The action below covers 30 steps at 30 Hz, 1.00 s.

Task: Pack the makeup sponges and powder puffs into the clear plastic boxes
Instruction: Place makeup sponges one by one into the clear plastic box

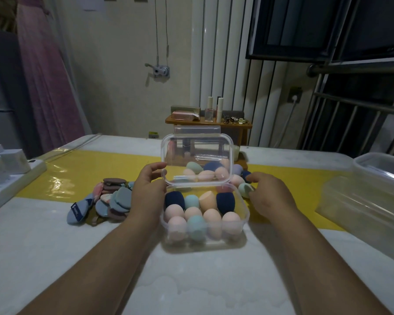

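A clear plastic box (245,211) sits in the middle of the table, filled with several egg-shaped makeup sponges (192,212) in pink, peach, teal and navy. Its hinged lid (198,151) stands upright behind them. My left hand (148,192) holds the lid's lower left corner between fingers and thumb. My right hand (271,196) is to the right of the box, and its fingers curl around a pale green sponge (245,188). More loose sponges (206,172) lie behind the box, seen through the lid. A pile of powder puffs (112,201) lies to the left.
Larger clear plastic containers (369,201) stand at the right edge of the table. A white power strip with chargers (7,173) sits at the far left. A small wooden table with cosmetics (209,120) stands behind. A yellow strip (77,176) crosses the white tabletop.
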Each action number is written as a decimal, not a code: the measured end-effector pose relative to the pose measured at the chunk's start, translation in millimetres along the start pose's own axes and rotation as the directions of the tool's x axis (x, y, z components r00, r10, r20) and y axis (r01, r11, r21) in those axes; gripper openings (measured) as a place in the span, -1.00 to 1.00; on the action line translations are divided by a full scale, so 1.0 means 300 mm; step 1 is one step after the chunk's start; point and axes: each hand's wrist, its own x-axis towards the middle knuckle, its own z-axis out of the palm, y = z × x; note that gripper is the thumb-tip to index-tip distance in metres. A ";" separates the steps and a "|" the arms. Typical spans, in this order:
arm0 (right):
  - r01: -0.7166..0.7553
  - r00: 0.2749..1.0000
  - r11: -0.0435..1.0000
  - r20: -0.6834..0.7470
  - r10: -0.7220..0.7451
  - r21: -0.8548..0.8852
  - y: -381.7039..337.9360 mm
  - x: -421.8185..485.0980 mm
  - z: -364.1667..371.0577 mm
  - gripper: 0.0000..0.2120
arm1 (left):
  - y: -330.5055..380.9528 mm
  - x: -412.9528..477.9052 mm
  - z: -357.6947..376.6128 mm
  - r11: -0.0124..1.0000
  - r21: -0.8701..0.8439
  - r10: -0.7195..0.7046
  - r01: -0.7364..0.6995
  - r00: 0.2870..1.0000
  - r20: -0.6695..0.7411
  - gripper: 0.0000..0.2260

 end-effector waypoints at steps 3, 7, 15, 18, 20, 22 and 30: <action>0.014 0.997 0.994 0.072 -0.006 -0.108 0.010 0.015 0.041 -0.56 | -0.003 0.003 -0.004 1.000 0.026 0.012 -0.012 1.000 0.000 -0.54; 0.020 0.995 0.982 0.096 -0.002 -0.186 0.009 0.023 0.053 -0.70 | -0.004 0.009 -0.006 0.999 0.047 0.022 -0.022 1.000 0.008 -0.53; 0.176 0.983 0.919 -0.118 -0.143 0.354 -0.058 -0.052 -0.087 -0.92 | -0.007 0.013 -0.008 0.998 0.055 0.023 -0.024 1.000 0.011 -0.53; 0.250 0.965 0.871 -0.032 -0.262 0.422 -0.109 -0.098 -0.107 -0.92 | -0.003 0.011 -0.009 0.998 0.052 0.024 -0.024 1.000 0.013 -0.53; 0.294 0.934 0.871 0.073 -0.349 0.393 -0.134 -0.122 -0.114 -0.92 | 0.001 0.010 -0.009 0.998 0.056 0.024 -0.025 1.000 0.017 -0.56; 0.324 0.896 0.874 0.179 -0.406 0.361 -0.142 -0.136 -0.114 -0.87 | 0.003 0.008 -0.006 0.999 0.049 0.021 -0.022 1.000 0.023 -0.58; 0.416 0.809 0.908 0.433 -0.397 0.054 -0.181 -0.174 -0.086 -0.73 | -0.007 0.016 -0.009 0.998 0.058 0.029 -0.030 0.999 0.015 -0.59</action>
